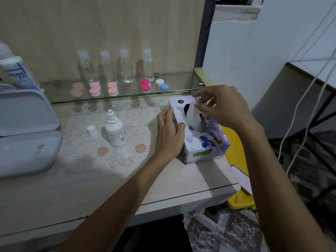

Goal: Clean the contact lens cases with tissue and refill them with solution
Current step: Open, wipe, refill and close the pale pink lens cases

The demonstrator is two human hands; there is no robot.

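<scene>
Pinched by right hand [221, 106], white tissue [193, 115] stands crumpled.

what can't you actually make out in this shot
Head view:
- Small solution bottle: label print too small to read.
- Big bottle: cut off by the left edge.
- Tissue box: left side hidden under the left hand.
- Clear lens case: contents indiscernible.

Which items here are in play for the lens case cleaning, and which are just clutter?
In play:
tissue, pinched by right hand
tissue box, steadied by left hand
open clear lens case
uncapped solution bottle
two pink caps

Lying about:
grey hinged case
four clear bottles
yellow bin
</scene>
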